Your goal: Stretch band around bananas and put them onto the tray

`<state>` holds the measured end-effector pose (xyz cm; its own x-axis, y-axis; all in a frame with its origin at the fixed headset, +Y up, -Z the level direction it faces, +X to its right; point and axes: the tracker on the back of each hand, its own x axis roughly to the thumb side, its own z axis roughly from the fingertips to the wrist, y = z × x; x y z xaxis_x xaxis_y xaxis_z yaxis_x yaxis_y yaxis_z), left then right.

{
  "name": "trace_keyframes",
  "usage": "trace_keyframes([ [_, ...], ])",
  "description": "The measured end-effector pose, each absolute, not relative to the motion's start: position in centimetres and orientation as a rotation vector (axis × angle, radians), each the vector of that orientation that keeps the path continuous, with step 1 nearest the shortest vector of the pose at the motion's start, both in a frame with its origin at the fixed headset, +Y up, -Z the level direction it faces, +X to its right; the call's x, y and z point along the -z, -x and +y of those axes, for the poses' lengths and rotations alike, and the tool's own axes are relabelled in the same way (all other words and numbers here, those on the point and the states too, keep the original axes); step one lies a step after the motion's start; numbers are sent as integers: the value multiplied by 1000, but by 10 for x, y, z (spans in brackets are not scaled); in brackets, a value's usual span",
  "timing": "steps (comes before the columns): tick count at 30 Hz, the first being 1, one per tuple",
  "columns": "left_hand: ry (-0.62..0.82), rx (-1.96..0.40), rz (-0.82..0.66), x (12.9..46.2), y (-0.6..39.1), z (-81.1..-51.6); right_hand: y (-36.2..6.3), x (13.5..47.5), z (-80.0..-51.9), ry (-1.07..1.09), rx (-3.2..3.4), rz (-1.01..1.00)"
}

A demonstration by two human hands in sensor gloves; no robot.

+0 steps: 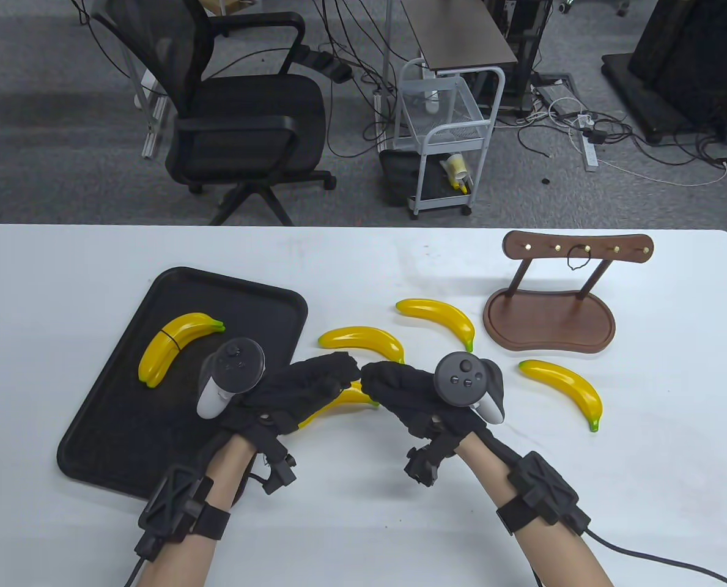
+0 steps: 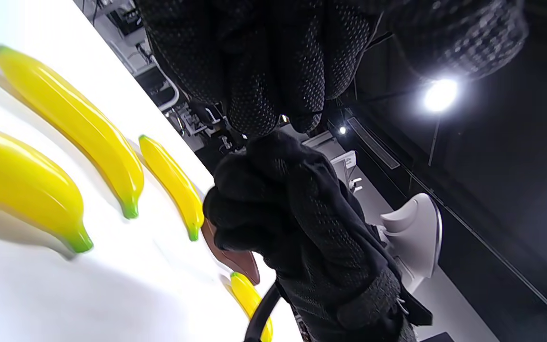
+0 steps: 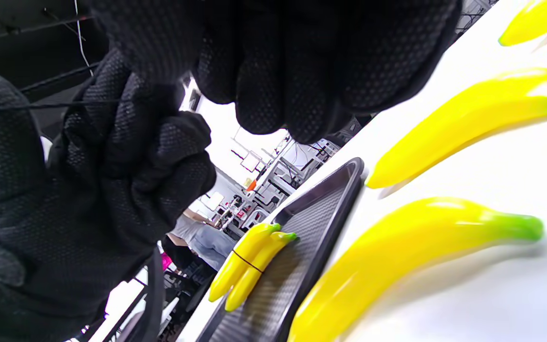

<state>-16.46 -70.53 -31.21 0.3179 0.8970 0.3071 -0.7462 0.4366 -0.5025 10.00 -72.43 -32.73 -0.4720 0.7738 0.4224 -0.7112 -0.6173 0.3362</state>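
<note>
Fingertips of both hands curl in and meet over the table's middle, near its front edge. The left hand [image 1: 305,382] and right hand [image 1: 403,391] almost touch knuckle to knuckle. They look pinched on smth small between them; a thin dark line runs from the left glove in the right wrist view, prob. a band, but I can't tell for sure.

Under the hands lies one loose banana [image 1: 339,403], mostly hidden. Three more lie apart on the table: one just beyond the hands [image 1: 363,340], one further back [image 1: 439,315] twd the wooden hook stand [image 1: 549,318], one off to the right [image 1: 568,391]. On the black tray [image 1: 125,428] at the front-left, a banded pair [image 1: 173,351] already sits, thin band round its middle.

Risks, as I judge them:
- band slips off a fingertip mid-stretch and snaps away, since the gloves are bulky and the grip looks tiny;
- only one banana is under the hands, so the 2nd must be pulled alongside first;
- glossy, curved bananas could roll or slide apart as the band goes over the ends;
- a wrist could nudge the tray edge.
</note>
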Motion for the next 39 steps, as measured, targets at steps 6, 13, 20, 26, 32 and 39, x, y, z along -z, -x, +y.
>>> trace_keyframes([
  [6, 227, -1058, -531, 311, 181, -703, -99, 328, -723, -736, -2245, 144],
  [13, 152, -923, -460, 305, 198, -705, -94, 333, -721, -789, -2391, 114],
  [20, 95, -761, -378, 301, 212, -715, -79, 342, -730, -864, -2532, 96],
  [26, 48, -629, -342, 300, 218, -720, -67, 351, -744, -914, -2605, 116],
  [32, 50, -585, -327, 301, 222, -727, -54, 359, -755, -944, -2654, 118],
  [39, 63, -582, -313, 302, 226, -736, -36, 366, -773, -969, -2694, 149],
])
